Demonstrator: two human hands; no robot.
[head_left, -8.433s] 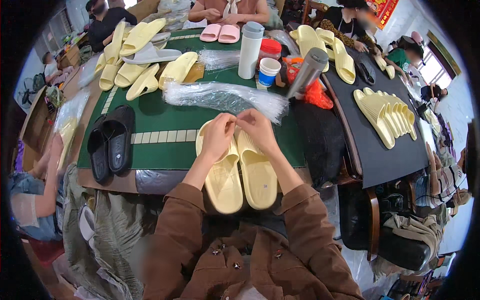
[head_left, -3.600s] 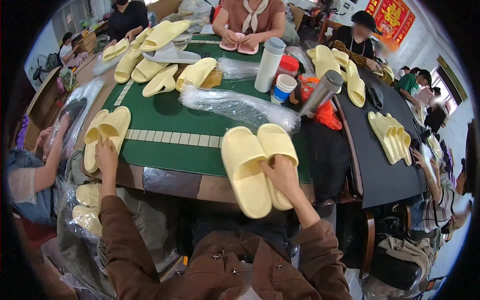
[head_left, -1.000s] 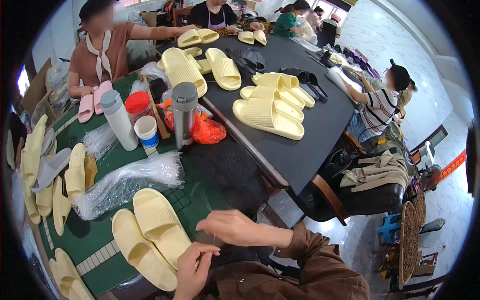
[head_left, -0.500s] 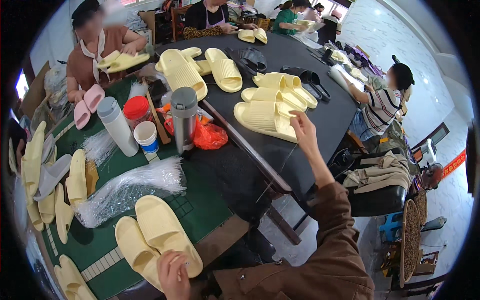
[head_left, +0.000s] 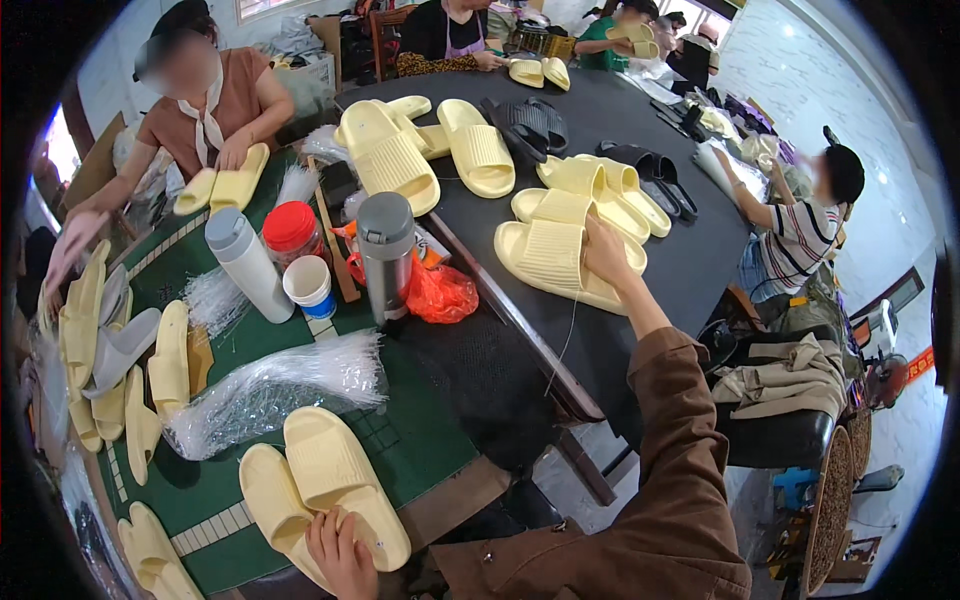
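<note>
"Black tabletop (head_left: 690, 280) right of centre, green tabletop (head_left: 430, 440) lower left. Where are the hands?"

"Right hand (head_left: 612, 258) curls at the cream slippers (head_left: 545, 250) right of centre; left hand (head_left: 342, 550) bends over the slipper pair (head_left: 330, 470), lower left of centre. Whether either pinches anything, I can't tell."

"Risks?"

"The clear strand (head_left: 573, 335) reaches the black edge and could snag if pulled. Pressing unevenly might tip the pair off the near edge."

"Open room?"

"Black surface, just right of the right hand."

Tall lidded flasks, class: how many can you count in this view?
2: a white flask left of the red-lidded jar, and a steel flask beside the red bag. Others may be hidden.
</note>
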